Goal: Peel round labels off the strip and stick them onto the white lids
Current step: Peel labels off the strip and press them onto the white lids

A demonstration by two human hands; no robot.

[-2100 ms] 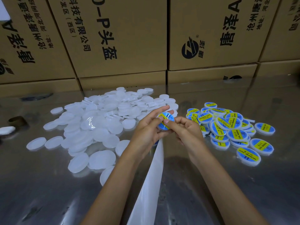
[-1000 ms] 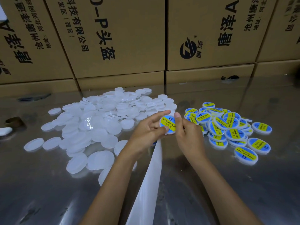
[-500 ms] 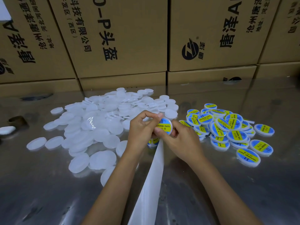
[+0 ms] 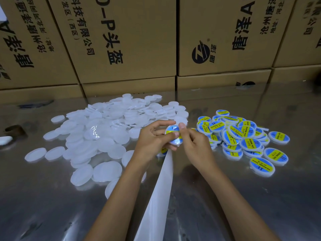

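Both hands meet at the table's middle around one white lid [image 4: 174, 136] bearing a blue and yellow round label. My left hand [image 4: 152, 141] grips the lid from the left, thumb across the label. My right hand [image 4: 194, 143] holds it from the right, thumb on the lid's upper edge. The white backing strip [image 4: 159, 188] hangs from under my left hand toward the near edge; whether the hand holds it is hidden. A pile of bare white lids [image 4: 107, 129] lies to the left. Labelled lids [image 4: 243, 136] are heaped to the right.
The shiny metal table [image 4: 225, 206] carries everything. Stacked cardboard boxes [image 4: 132, 40] wall off its far edge. A small brown roll [image 4: 14, 130] and a white object [image 4: 5, 140] sit at the far left.
The labelled lid has stayed between both hands. My thumbs have shifted over the label, and my right thumb now rests on the lid's top edge.
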